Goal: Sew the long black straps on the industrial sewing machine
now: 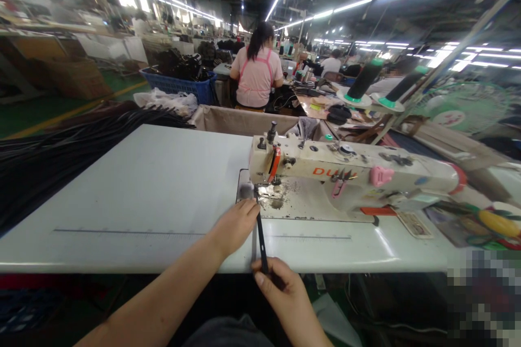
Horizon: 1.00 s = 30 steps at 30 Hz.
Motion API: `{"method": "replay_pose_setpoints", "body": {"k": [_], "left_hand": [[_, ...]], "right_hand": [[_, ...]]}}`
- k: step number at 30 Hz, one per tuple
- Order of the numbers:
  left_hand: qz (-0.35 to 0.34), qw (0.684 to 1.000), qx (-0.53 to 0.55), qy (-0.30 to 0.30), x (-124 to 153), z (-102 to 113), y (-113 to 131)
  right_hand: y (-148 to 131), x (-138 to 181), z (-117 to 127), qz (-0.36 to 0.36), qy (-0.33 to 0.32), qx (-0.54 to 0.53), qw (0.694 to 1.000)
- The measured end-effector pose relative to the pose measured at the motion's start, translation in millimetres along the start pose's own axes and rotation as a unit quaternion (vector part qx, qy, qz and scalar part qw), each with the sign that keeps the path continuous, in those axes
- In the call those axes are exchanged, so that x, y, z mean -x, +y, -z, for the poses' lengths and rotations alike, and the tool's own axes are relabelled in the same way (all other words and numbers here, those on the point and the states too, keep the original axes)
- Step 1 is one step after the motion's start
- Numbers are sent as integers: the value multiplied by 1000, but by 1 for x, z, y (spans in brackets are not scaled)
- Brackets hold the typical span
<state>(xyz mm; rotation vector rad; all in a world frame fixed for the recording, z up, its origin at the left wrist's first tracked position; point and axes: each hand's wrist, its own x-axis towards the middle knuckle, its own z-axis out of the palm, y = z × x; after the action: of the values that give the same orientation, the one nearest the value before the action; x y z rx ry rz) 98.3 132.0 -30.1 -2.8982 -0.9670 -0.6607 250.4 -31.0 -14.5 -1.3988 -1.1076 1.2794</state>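
A narrow black strap (262, 238) with small holes runs from beneath the presser foot of the sewing machine (301, 162) towards the front edge of the white table (163, 179). My left hand (238, 225) is closed at the strap close to the needle area, its fingers together and bent and its thumb hidden. At the table's front edge, my right hand (280, 287) pinches the strap between thumb and fingers. Part of the strap is covered by the right hand. A printed ruler line (134, 232) crosses the tabletop by my left wrist.
Long black strips (61, 162) are heaped along the table's left side. Pink-handled thread snips (338, 187) sit on the machine arm. Two dark thread cones (364, 82) stand behind it. A blue basket (179, 84) and a seated person (258, 73) in pink are beyond.
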Motion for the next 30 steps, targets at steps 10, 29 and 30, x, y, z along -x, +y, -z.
{"method": "replay_pose_setpoints", "body": {"k": [10,29,30], "left_hand": [[12,1000,27,2,1,-1,-1],[11,1000,23,13,4,-4,-2],[10,1000,23,12,4,-4,-2]], "right_hand": [[-6,-5,1,-68,3,-62,996],[16,16,4,-52,-40,-73,995],[15,17,4,-50,-41,-69,995]]}}
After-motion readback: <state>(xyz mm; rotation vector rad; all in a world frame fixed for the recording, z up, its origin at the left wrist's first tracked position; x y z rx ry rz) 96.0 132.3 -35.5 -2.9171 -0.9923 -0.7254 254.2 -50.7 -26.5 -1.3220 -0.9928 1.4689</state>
